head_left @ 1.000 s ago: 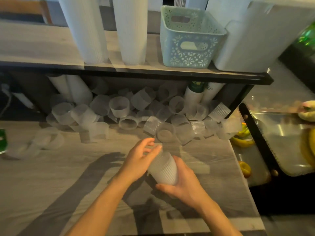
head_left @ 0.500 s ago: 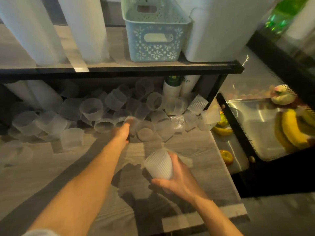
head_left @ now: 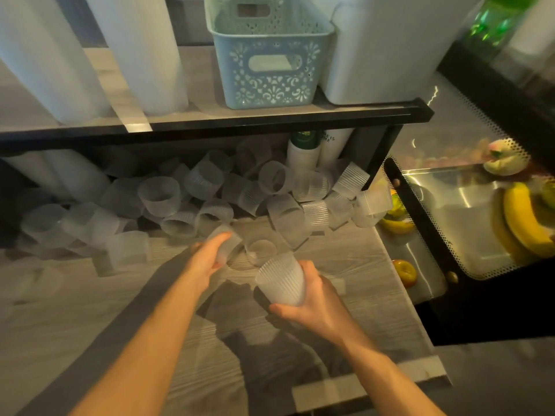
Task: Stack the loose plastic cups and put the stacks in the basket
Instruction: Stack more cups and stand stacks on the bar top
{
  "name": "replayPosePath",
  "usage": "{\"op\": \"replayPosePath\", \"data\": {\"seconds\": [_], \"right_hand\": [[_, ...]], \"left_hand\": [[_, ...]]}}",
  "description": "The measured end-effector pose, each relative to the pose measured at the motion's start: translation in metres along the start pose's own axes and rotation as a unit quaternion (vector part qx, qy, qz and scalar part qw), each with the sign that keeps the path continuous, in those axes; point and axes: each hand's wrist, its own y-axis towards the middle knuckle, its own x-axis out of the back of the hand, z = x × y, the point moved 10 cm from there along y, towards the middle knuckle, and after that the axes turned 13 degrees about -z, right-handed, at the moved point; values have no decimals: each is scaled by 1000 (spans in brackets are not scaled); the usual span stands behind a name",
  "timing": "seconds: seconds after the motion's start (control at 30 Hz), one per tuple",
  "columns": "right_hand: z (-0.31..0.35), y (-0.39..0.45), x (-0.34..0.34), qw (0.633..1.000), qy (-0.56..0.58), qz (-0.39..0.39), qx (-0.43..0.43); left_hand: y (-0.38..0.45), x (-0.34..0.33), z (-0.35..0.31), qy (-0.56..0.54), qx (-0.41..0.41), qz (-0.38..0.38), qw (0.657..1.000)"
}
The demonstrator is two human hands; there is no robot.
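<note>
Cup stack (head_left: 282, 280) in right hand (head_left: 312, 304), left hand (head_left: 207, 256) gripping cup (head_left: 226, 243)

- My left hand (head_left: 208, 256) smears with its cup (head_left: 227, 242); can't read the grip.
- Tall white cup stacks (head_left: 144, 52) run off the top edge.
- Basket (head_left: 270, 55) inside: mostly hidden.

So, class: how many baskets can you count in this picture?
1. The blue basket stands on the upper shelf, between tall white cup stacks and a white container; others may be hidden.
</note>
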Motion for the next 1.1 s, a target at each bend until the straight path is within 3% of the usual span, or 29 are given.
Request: {"op": "replayPosePath", "data": {"seconds": [0.33, 0.5, 0.77, 1.0, 1.1], "right_hand": [[7, -11, -34, 999, -26, 27, -2], [23, -17, -39, 998, -31, 38, 26], [57, -26, -49, 991, -63, 67, 96], [75, -36, -64, 989, -43, 86, 114], [82, -37, -67, 991, -3, 82, 106]], "left_hand": [[-24, 48, -15, -53, -94, 10, 994], [-68, 59, -26, -37, -166, 77, 982], [-129, 66, -26, 116, -310, 134, 934], [-131, 83, -24, 98, -330, 136, 929], [-142, 73, -17, 163, -360, 172, 903]]}}
